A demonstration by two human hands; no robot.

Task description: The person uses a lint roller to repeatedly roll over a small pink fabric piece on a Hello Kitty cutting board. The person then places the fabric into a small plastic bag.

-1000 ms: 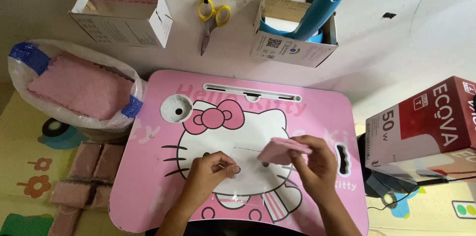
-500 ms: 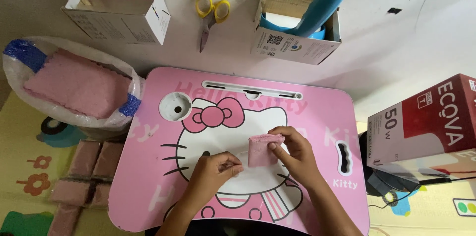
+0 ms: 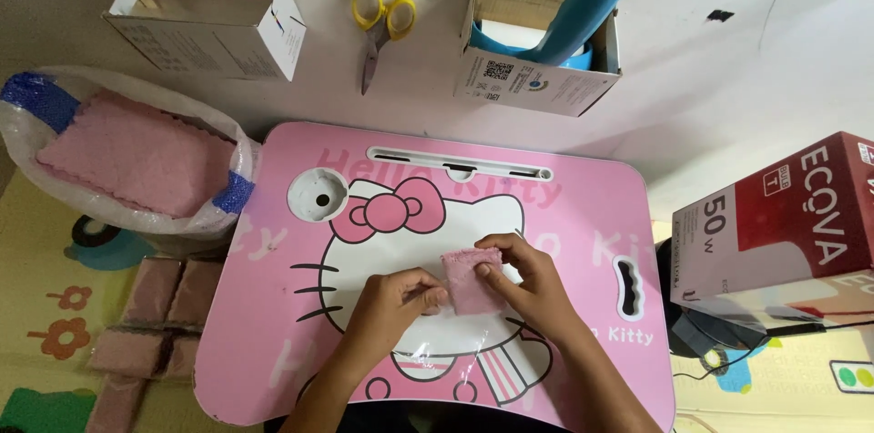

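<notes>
Your left hand (image 3: pixel 393 295) and right hand (image 3: pixel 526 276) both pinch 1 small folded pink cloth (image 3: pixel 470 280), held at the centre of the pink lap table (image 3: pixel 583 214), fingers closed on its side edges. It looks soft, light and limp; grip at the folded edges. Open tabletop lies all round; the cup hole (image 3: pixel 318 195) sits well apart.

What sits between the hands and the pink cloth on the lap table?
Nothing visible: the left hand and right hand both already pinch the folded pink cloth directly, over the lap table.
</notes>
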